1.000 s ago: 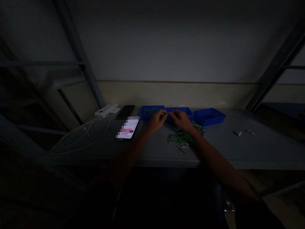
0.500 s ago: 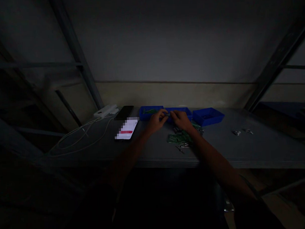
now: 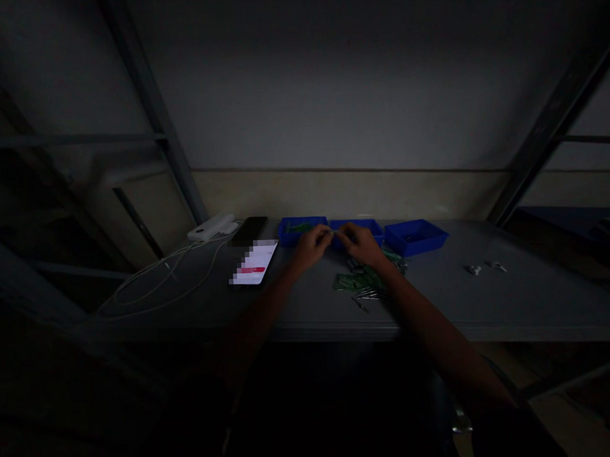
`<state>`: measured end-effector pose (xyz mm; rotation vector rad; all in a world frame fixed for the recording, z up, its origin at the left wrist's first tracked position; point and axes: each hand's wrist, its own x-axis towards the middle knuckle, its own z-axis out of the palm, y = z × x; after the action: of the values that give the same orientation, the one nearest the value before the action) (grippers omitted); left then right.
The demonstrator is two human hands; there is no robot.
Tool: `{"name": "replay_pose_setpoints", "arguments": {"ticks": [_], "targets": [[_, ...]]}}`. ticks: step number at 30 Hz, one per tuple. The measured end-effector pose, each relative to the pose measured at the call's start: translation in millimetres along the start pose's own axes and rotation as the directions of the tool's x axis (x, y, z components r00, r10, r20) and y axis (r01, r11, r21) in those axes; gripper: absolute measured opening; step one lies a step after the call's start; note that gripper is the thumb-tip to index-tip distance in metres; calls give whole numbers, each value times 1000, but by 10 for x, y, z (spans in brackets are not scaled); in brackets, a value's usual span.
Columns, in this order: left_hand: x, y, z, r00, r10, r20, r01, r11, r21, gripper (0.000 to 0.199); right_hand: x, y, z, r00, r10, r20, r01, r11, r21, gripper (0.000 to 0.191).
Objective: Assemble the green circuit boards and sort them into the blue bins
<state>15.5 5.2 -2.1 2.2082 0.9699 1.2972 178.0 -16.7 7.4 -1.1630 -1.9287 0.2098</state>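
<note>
Left hand: fingertips pinched narrow on a small, pale piece, which sits between both hands, in front of the blue plastic trays. Fingers looser half a second ago, closer together now. Piece's shape lost in dimness and fingers. Right hand: fingers bunched at its other side; grip, cannot tell. Right forearm partly covers green plastic packets.

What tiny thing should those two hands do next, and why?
Perhaps lower the left hand and right hand slightly toward the table: fingertips nearly meet by the middle blue tray, and whatever they may pinch looks tiny, maybe easy to drop.
</note>
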Motion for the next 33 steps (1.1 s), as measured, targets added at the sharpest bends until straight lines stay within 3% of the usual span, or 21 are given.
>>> {"name": "replay_pose_setpoints", "arguments": {"ticks": [5, 13, 17, 20, 28, 33], "targets": [[-11, -14, 17, 1000, 29, -13, -28, 999, 28, 19, 0, -10, 0, 999, 31, 11, -31, 999, -8, 35], [0, -31, -3, 1000, -15, -17, 15, 999, 52, 21, -8, -36, 8, 1000, -26, 5, 26, 999, 19, 25], [-7, -12, -6, 1000, -8, -10, 8, 1000, 1, 19, 3, -25, -3, 1000, -28, -6, 28, 1000, -4, 24], [-11, -20, 13, 1000, 25, -16, -25, 999, -28, 28, 9, -6, -6, 1000, 1, -29, -1, 1000, 0, 28], [1, -37, 50, 999, 23, -39, -24, 1000, -4, 11, -2, -33, -2, 1000, 10, -21, -11, 998, -56, 30], [10, -56, 62, 999, -6, -33, 8, 998, 66, 17, -21, -41, -6, 997, -75, -5, 74, 996, -51, 27]]}}
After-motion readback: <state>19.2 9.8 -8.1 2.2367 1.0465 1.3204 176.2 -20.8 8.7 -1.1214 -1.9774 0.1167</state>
